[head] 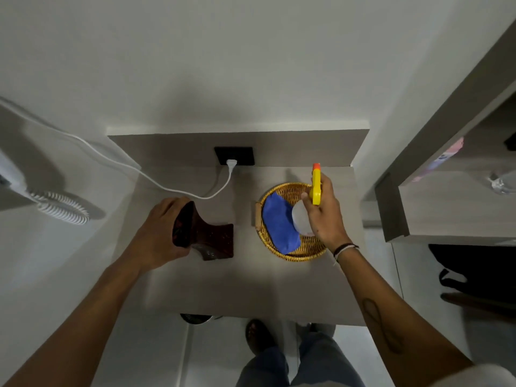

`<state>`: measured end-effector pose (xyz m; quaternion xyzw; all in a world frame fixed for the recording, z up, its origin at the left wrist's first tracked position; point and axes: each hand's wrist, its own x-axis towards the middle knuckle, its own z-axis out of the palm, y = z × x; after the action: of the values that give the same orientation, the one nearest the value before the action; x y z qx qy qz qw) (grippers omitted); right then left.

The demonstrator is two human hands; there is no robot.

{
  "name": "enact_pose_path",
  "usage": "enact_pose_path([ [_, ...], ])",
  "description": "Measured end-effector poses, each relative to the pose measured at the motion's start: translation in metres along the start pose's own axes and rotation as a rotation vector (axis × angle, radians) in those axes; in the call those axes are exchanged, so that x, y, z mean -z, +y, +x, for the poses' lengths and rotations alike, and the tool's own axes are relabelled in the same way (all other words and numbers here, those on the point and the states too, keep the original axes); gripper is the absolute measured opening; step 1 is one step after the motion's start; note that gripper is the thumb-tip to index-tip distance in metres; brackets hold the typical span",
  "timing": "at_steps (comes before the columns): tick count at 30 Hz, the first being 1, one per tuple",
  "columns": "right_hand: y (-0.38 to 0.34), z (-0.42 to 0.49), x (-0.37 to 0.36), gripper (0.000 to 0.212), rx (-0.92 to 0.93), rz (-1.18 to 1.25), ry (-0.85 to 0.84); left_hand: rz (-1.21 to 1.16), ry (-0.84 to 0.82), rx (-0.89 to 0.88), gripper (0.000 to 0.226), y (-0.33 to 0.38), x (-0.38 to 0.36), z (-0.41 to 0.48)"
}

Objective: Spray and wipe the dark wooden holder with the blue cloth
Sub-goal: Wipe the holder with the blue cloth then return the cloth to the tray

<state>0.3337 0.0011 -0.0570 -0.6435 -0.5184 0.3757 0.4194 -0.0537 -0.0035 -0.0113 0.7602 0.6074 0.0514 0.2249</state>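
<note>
The dark wooden holder (208,236) stands on the small grey table (245,286), left of centre. My left hand (159,233) grips its upper left end. My right hand (324,213) holds a spray bottle (304,216) with a yellow trigger head and orange nozzle, raised over the wicker basket (307,251) on the right. The nozzle points away from me, toward the wall. The blue cloth (279,222) lies folded inside the basket, partly hidden by the bottle.
A white cable (156,182) runs across the table's back left to a plug in a black socket (234,156). A white coiled-cord device (62,208) sits at far left. Grey shelving (446,205) stands to the right. My feet show below the table edge.
</note>
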Motion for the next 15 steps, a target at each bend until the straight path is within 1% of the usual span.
enact_pose_path([
  [3, 0.014, 0.014, 0.001, 0.059, 0.008, -0.039, -0.016, 0.041, -0.01, -0.008, 0.118, 0.002, -0.003, 0.001],
  [7, 0.035, 0.024, 0.0, 0.061, -0.004, -0.029, 0.033, 0.039, -0.003, -0.017, 0.118, 0.003, -0.004, 0.0],
  [9, 0.04, 0.024, -0.001, 0.062, -0.017, -0.023, 0.031, 0.038, 0.003, -0.019, 0.118, 0.004, -0.005, 0.0],
  [11, 0.042, 0.022, 0.001, 0.067, -0.02, -0.014, 0.0, 0.038, 0.006, -0.016, 0.118, 0.007, -0.005, 0.0],
  [13, 0.043, 0.016, 0.002, 0.076, -0.064, 0.025, -0.006, 0.041, 0.01, -0.024, 0.116, 0.011, -0.006, 0.0],
  [14, 0.044, 0.01, 0.002, 0.08, -0.095, 0.03, 0.039, 0.047, 0.013, -0.034, 0.114, 0.014, -0.006, 0.0],
  [15, 0.045, 0.001, 0.001, 0.081, -0.121, 0.026, 0.117, 0.054, 0.014, -0.047, 0.113, 0.017, -0.008, 0.001],
])
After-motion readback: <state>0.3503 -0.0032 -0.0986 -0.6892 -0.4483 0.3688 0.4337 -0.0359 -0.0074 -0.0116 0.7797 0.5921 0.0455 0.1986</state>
